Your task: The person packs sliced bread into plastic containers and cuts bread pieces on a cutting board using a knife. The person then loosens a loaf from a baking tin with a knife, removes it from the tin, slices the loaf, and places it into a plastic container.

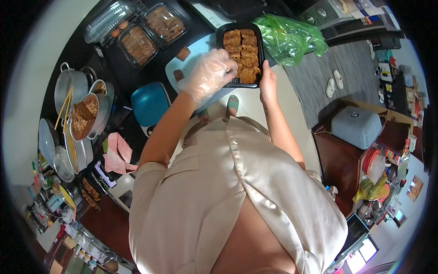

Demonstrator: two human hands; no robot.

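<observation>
My right hand (268,84) grips the lower right edge of a black plastic tray (259,43), its thumb on the rim. Two rows of browned, crumb-coated food pieces (246,52) fill most of the tray. My left hand (209,75) wears a clear plastic glove and reaches over the tray's left side. Its fingers are bent together at the lower left pieces; what they hold is hidden. Under and beside that hand lies a light blue board (175,68). Two loose brown pieces, one a small block (183,53), rest on it.
Clear boxes of brown food (138,45) stand at the back left. A green plastic bag (292,39) lies right of the tray. Pots and a bowl of crumbs (84,123) with chopsticks (65,108) crowd the left, near a blue-lidded container (149,104).
</observation>
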